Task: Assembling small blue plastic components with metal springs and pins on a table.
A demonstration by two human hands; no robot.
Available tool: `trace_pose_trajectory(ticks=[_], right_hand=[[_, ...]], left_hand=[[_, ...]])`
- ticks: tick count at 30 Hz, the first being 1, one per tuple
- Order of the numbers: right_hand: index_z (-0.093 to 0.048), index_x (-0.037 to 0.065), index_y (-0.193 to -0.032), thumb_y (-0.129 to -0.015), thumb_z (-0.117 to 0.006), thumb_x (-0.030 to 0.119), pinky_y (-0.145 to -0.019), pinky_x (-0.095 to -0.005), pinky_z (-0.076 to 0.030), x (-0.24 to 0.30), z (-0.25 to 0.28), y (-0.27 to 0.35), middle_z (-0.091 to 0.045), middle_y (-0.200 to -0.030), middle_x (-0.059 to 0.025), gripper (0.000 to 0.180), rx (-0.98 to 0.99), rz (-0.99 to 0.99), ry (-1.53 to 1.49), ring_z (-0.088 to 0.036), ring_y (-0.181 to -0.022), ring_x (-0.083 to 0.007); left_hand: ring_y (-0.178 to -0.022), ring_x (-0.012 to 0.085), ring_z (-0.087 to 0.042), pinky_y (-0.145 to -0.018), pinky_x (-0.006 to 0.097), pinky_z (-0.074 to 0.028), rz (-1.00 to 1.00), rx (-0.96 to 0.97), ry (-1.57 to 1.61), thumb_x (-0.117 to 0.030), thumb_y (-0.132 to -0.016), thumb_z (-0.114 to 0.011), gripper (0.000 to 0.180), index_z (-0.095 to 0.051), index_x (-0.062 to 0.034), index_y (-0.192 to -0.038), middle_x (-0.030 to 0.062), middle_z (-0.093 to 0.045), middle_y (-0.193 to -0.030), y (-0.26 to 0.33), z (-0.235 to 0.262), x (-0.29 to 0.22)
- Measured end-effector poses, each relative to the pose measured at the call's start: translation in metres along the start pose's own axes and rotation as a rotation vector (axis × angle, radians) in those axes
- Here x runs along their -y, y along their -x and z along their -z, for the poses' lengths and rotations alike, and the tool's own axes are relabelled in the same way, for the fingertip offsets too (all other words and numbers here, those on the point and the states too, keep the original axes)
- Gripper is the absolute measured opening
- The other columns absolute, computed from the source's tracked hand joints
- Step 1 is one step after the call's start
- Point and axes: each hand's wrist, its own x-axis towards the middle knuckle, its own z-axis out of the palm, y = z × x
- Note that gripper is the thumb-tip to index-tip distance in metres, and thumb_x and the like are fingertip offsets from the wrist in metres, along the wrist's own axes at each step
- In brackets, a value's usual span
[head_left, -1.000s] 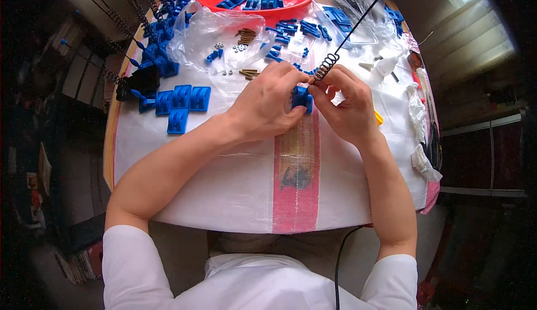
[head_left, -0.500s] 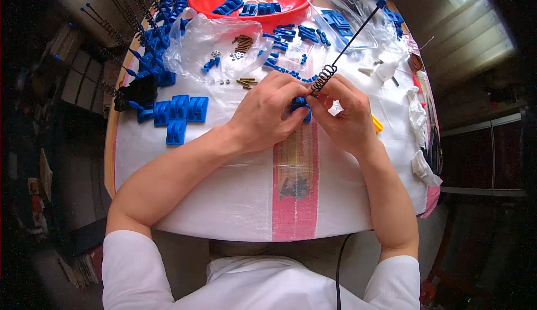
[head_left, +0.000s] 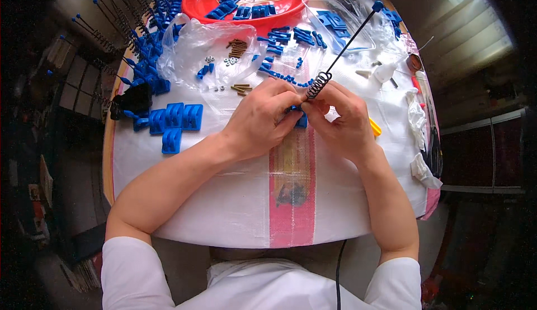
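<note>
Your left hand [head_left: 262, 121] and your right hand [head_left: 342, 121] meet over the middle of the tabletop [head_left: 224, 198], which is covered with a white sheet crossed by a pink stripe [head_left: 293, 198]. Between them you hold a small blue plastic part [head_left: 300, 121], mostly hidden by your knuckles; the fingers of both hands are curled in tight around it, thumbs and forefingers pinched together at the meeting point. A thin black rod [head_left: 349, 39] rises from that same spot, tilted up and away to your right, with a coiled spring section [head_left: 318, 84] just above your fingertips and a small blue cap [head_left: 378, 6] at its far tip. Whether the rod's lower end is seated in the blue part cannot be seen. Just beyond your left hand lie a few brass pins [head_left: 241, 88] and some small silver nuts [head_left: 229, 61] on clear plastic bags [head_left: 196, 47]. To your left, near the edge, sits a group of blue clip-shaped blocks [head_left: 176, 121] beside a black block [head_left: 134, 98], and behind them a crowded row of finished rods with blue bases [head_left: 142, 36] stands along the far left. A red round tray [head_left: 246, 0] holding more blue parts sits at the far side. A yellow piece [head_left: 373, 126] peeks out just past your right hand.
</note>
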Motion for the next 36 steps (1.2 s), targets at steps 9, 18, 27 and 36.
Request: trace_pose_trajectory(ticks=[9,18,27,36], right_hand=[[-0.067,0.002,-0.097,-0.085,-0.073,0.003,-0.055,-0.0315,-0.049,-0.0018,0.0014,0.0026,-0.065,-0.079,-0.0102,0.013,0.02,-0.059,-0.022,-0.061,-0.061,-0.0163],[-0.068,0.003,-0.099,-0.085,-0.072,0.003,-0.055,-0.0312,-0.05,0.002,-0.0003,0.0038,-0.066,-0.078,-0.0114,0.014,0.026,-0.12,-0.03,-0.062,-0.06,-0.0168],[-0.068,0.004,-0.102,-0.086,-0.072,0.003,-0.056,-0.0303,-0.051,0.0016,0.0011,0.0044,-0.067,-0.078,-0.0102,0.016,0.061,-0.121,-0.05,-0.063,-0.062,-0.0153],[-0.068,0.003,-0.101,-0.087,-0.072,0.003,-0.056,-0.0297,-0.051,0.0014,0.002,0.0046,-0.068,-0.079,-0.0106,0.015,0.067,-0.128,-0.07,-0.063,-0.061,-0.0146]], left_hand=[[-0.101,0.0346,-0.062,-0.088,0.042,-0.052,0.008,-0.004,0.016,-0.002,-0.08,-0.07,0.021,-0.068,-0.0014,-0.101,0.0145,-0.065,-0.104,-0.0005,-0.0003,-0.0009],[-0.098,0.0303,-0.062,-0.083,0.038,-0.053,0.026,0.021,0.027,0.002,-0.08,-0.071,0.023,-0.068,-0.002,-0.103,0.0131,-0.063,-0.102,0.0004,0.0018,0.0],[-0.101,0.0304,-0.063,-0.085,0.038,-0.053,0.014,0.022,0.009,0.001,-0.082,-0.07,0.023,-0.067,-0.0019,-0.105,0.0142,-0.063,-0.108,0.0016,0.0033,-0.0012],[-0.1,0.0318,-0.063,-0.084,0.038,-0.053,0.055,0.033,0.041,0.001,-0.081,-0.07,0.022,-0.067,-0.0014,-0.103,0.015,-0.062,-0.107,0.0009,0.0037,-0.0042]])
